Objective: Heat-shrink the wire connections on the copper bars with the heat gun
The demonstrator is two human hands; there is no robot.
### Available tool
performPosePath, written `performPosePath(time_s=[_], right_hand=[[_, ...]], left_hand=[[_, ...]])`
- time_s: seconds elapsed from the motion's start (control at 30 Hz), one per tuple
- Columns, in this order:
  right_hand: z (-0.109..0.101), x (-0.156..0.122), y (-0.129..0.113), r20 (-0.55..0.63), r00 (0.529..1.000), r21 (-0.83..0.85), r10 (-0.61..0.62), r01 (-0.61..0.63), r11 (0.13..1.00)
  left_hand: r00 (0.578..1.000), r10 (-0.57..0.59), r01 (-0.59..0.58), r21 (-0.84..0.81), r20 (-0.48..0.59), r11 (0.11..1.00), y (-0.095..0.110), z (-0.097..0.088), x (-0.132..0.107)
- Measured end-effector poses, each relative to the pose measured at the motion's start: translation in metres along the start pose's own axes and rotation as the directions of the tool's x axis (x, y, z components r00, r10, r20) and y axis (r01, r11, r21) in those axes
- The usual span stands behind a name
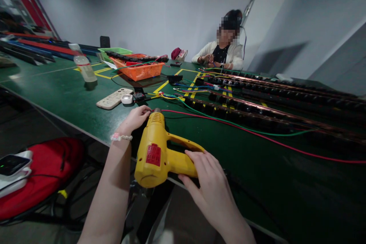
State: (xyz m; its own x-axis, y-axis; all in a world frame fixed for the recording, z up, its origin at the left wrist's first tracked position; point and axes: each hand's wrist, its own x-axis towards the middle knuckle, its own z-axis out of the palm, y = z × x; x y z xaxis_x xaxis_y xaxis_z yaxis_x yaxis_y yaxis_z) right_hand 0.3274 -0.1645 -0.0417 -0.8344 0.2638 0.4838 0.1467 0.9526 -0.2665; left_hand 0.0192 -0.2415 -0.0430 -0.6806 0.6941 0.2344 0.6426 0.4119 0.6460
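My right hand is wrapped round the handle of a yellow heat gun, which has a red label on its side. The gun's metal nozzle points away from me, over the table's near edge. Just left of the nozzle, my left hand is closed in a pinch on a red wire. That wire passes by the nozzle tip and runs far to the right across the table. The wire's end at my left fingertips is too small to make out. A green wire lies close to the red one.
On the green table lie a phone, a small white case and long dark strips with copper bars. A bottle and an orange basket stand beyond. A co-worker sits opposite; a red stool is at left.
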Motion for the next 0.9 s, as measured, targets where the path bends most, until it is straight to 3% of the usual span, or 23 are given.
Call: performPosePath(time_s=[0.43,0.9], right_hand=[[-0.026,-0.023,0.032,0.013,0.997,-0.028,0.073,-0.073,0.997],[-0.069,-0.079,0.107,-0.059,0.979,-0.162,0.193,-0.2,0.966]], left_hand=[[0.999,-0.028,0.03,-0.098,0.023,0.995,-0.011,0.003,0.002],[0.999,-0.032,0.033,-0.107,0.019,0.994,-0.011,0.002,0.002]])
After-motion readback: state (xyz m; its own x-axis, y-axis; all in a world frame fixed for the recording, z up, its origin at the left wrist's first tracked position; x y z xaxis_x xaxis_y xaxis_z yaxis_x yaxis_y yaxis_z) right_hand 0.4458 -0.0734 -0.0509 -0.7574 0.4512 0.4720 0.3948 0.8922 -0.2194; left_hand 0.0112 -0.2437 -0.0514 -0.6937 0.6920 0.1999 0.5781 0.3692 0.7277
